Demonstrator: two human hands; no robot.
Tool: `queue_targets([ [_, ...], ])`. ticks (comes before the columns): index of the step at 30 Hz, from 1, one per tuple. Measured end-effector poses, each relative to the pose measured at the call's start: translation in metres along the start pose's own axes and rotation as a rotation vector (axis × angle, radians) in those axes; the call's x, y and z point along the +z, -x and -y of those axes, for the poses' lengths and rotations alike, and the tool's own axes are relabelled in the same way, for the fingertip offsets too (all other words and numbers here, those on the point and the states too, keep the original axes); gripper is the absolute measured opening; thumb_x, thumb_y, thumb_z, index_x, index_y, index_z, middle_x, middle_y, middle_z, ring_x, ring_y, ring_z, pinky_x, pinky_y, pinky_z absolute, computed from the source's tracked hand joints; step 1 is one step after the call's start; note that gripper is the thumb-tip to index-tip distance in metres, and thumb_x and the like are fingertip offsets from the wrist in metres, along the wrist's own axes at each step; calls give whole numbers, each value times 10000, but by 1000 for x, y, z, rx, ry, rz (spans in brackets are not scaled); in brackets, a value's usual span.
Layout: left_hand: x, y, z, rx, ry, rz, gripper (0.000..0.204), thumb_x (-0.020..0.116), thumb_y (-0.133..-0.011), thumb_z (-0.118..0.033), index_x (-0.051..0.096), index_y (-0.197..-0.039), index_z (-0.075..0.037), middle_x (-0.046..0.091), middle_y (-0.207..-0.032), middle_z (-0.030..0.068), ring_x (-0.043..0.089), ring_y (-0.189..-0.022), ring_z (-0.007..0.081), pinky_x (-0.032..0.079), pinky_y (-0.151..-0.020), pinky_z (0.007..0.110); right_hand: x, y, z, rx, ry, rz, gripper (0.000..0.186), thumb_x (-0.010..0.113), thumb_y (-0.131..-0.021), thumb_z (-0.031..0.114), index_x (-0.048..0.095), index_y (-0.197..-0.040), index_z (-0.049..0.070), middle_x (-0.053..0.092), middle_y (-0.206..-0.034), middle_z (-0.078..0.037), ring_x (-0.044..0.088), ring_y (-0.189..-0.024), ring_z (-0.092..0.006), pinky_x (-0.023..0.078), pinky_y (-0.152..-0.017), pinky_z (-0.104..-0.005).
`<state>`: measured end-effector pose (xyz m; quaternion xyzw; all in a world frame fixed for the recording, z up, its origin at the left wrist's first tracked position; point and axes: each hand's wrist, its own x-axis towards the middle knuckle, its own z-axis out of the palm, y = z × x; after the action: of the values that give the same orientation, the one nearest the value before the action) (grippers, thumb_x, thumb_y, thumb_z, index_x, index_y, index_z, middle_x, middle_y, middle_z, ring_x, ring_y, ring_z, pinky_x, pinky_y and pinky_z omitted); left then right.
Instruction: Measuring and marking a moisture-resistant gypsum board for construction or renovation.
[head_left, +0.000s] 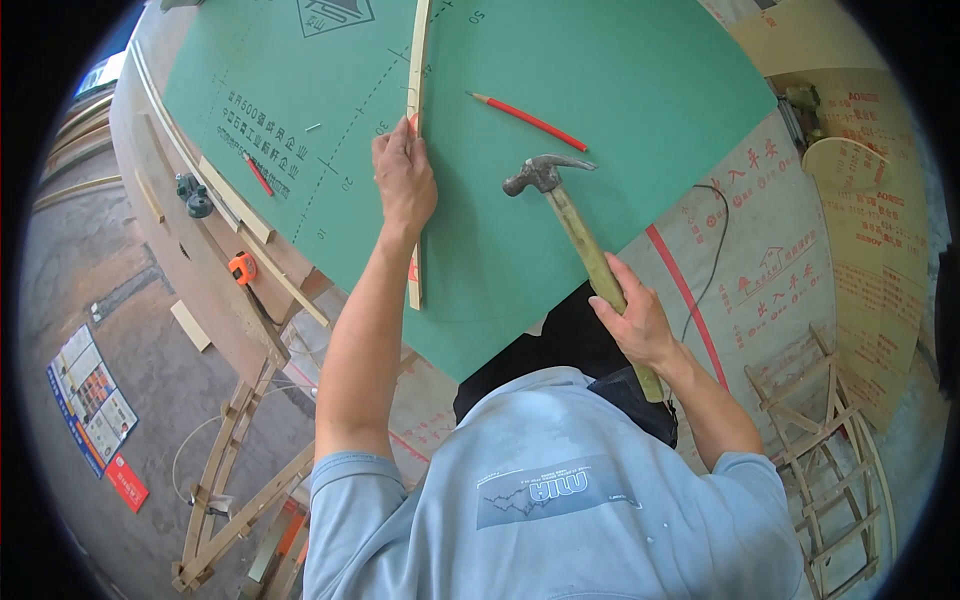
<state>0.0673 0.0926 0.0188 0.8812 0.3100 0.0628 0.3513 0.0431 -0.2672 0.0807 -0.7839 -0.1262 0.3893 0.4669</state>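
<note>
My right hand point(638, 318) is wrapped round the wooden handle of a claw hammer point(578, 218). Its metal head hangs over a green board point(480, 220), to the right of a narrow wooden strip point(416, 275). The strip lies lengthwise across the board. My left hand point(407, 180) is closed at the strip, fingertips pressed together on it; whether a nail is between them is too small to tell. A red pencil point(530, 122) rests on the board right of the strip. Another short red pencil point(259, 175) lies near the left edge.
A brown wooden panel point(205, 275) at left carries an orange tape measure point(242, 267) and a dark green tool point(193, 196). Wooden trestle legs point(232, 440) stand at lower left, a wooden ladder-like frame point(825, 450) at lower right. A thin black cable point(722, 230) crosses the printed floor covering.
</note>
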Motion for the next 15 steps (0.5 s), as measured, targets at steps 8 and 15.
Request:
queue_targets([
  [8,17,7,5,55,-140,-153,420,583,-989,-105,590,-1408,-78,564,-1189,147,529,-1136,337,391,-967,499,10,-62,43,-434,300,-127,762,610,-924,-3,315,-1611,145,669,-893,-195,672,-716,-407,556,-634,-471],
  [15,25,10,3,67,-167,-218,453,622,-948,-76,598,-1400,-72,564,-1163,131,524,-1102,328,382,-900,498,18,-118,88,-661,563,-213,851,551,-888,-48,297,-1631,282,544,-742,-119,583,-517,-305,528,-489,-436],
])
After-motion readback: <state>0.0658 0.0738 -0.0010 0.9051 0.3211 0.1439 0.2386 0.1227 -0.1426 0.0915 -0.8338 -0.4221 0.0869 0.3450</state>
